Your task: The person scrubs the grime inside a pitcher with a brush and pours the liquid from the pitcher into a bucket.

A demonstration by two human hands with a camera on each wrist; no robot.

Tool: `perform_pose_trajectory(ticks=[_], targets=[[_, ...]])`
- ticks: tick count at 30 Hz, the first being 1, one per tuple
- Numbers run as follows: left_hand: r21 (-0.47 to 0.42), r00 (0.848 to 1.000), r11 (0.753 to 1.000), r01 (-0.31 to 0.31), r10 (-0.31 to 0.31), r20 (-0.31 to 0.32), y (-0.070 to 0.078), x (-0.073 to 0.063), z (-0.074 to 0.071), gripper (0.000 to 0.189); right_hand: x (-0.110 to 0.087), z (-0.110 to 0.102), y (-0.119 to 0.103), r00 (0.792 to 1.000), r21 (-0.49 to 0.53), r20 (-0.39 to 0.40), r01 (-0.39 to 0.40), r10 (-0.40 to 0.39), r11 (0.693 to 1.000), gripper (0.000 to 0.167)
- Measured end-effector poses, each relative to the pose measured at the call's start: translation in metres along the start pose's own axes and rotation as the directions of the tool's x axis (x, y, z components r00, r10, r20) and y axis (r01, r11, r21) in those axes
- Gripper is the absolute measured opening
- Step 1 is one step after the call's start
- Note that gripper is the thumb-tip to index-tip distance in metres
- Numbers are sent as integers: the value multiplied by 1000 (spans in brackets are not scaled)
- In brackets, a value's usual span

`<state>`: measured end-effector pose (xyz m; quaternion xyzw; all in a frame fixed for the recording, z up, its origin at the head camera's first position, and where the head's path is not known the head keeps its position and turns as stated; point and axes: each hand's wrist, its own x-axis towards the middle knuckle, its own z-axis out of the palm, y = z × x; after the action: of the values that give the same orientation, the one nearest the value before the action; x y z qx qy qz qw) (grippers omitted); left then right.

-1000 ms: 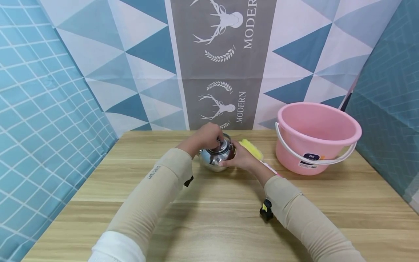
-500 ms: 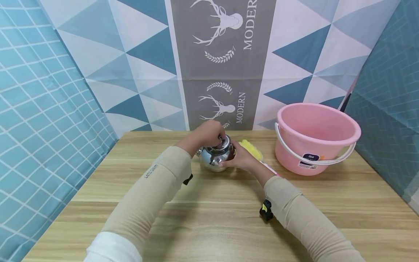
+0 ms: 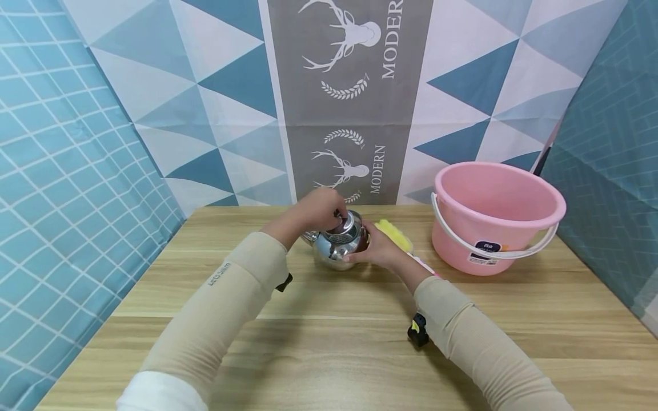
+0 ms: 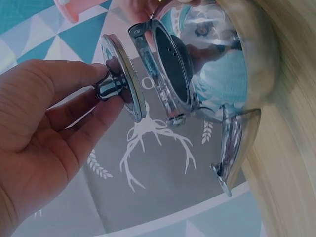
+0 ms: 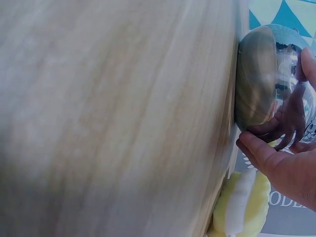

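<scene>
My left hand (image 3: 325, 209) pinches the knob of a round steel lid (image 4: 129, 74) between thumb and fingers. In the left wrist view the lid stands apart from the uncovered opening of a shiny teapot (image 4: 217, 59), whose curved spout (image 4: 238, 138) shows beyond the rim. A metal handle (image 4: 153, 74) lies folded near that opening. On the teapot's right side, my right hand (image 3: 379, 246) grips the rounded body, thumb in front and fingers around the side. Its fingers (image 5: 256, 148) press the mirror-like surface low down. The teapot sits on the wooden table.
Just right of the teapot lies a fluffy yellow brush (image 3: 393, 234) with a pink and white handle (image 3: 424, 264). A pink bucket (image 3: 447, 257) stands farther right, its white bail hanging in front. Patterned cloth (image 3: 236, 103) backs the wooden table (image 3: 329, 342).
My left hand and forearm have shifted slightly left with the lid. The teapot's handle no longer shows above it, and more of the spout shows. My right hand keeps the same grip.
</scene>
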<state>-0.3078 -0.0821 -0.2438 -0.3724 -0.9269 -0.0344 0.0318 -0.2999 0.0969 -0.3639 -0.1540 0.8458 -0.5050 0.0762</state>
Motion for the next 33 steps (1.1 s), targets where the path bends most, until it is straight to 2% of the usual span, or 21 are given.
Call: perform_pose_trajectory(ticks=[6,17,24,33], targets=[[-21,998,999,-34,33,-53,-5,-13,-6,15,1,0,1,1000,3,-3,0,0,1000,102],[-63,991,996,-60,52,-127,-18,-40,-19,17,-2,2,-1,999,11,-21,-26,26,1000,105],[-111,993,994,11,-25,-119,-28,-60,-22,14,0,4,0,999,44,-21,-24,25,999,105],[-124,993,991,48,-61,-105,-41,-78,-12,14,-1,5,0,999,37,-29,-19,20,999,103]])
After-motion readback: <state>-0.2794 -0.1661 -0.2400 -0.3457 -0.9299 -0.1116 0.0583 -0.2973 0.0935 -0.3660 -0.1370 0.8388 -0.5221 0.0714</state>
